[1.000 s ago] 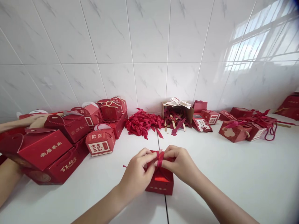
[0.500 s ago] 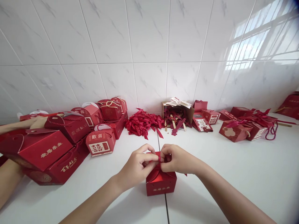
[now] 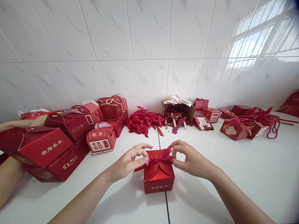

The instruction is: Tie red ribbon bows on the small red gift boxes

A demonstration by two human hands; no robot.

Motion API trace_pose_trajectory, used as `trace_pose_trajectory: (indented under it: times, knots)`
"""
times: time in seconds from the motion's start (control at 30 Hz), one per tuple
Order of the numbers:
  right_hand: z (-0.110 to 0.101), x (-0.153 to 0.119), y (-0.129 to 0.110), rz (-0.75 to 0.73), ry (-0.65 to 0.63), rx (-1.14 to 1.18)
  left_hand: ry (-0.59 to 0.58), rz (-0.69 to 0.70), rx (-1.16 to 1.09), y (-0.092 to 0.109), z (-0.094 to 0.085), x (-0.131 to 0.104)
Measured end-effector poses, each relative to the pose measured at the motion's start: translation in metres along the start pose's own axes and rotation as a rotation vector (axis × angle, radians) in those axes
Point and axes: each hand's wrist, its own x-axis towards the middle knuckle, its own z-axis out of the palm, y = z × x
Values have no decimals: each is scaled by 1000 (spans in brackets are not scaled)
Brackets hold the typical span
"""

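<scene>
A red gift box with gold lettering stands upright on the white table in front of me, its curved top flaps folded together. Across its top lies a red ribbon with a knot at the middle and loops or ends to both sides. My left hand pinches the ribbon's left part between thumb and fingers. On the other side, my right hand pinches the right part. One tail of the ribbon sticks out past the box's left edge.
Red boxes are stacked at left, where another person's arm reaches in. By the tiled wall lie a heap of red ribbons and an open carton of tags. More tied boxes stand at right.
My hands have moved apart from the middle of the box top, drawing the ribbon out to both sides. The knot and bow now show between them.
</scene>
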Motion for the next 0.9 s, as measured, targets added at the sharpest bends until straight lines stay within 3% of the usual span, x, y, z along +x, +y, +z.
trace_pose_trajectory:
  times: [0.2,0.27,0.37,0.47,0.53,0.6,0.67,0.73,0.77,0.83,0.9]
  knots:
    - [-1,-13,7,126,69,-69,74,84,579,-9,-9,-3]
    - [-2,-17,9,94,52,1,22,91,561,-10,-11,-7]
    - [1,-17,8,-62,-71,147,-32,70,421,-11,-10,-14]
    - [13,-13,-2,-146,-215,222,-43,47,332,-16,-6,-16]
    - [19,-9,-9,-140,-216,189,-9,62,307,-22,-5,-14]
    - [16,-9,-10,-122,-177,130,124,77,335,-32,-10,-12]
    - [-2,-12,1,-43,-174,73,389,75,437,-43,-23,-10]
    - [-30,-19,23,168,-203,-24,685,54,601,-51,-42,-11]
    - [-45,-24,35,311,-115,-151,791,31,692,-53,-52,-13]
    - [-71,-34,56,622,283,-507,895,-48,858,-54,-70,-17]
    - [-86,-40,67,682,512,-642,959,-148,936,-52,-83,-21]
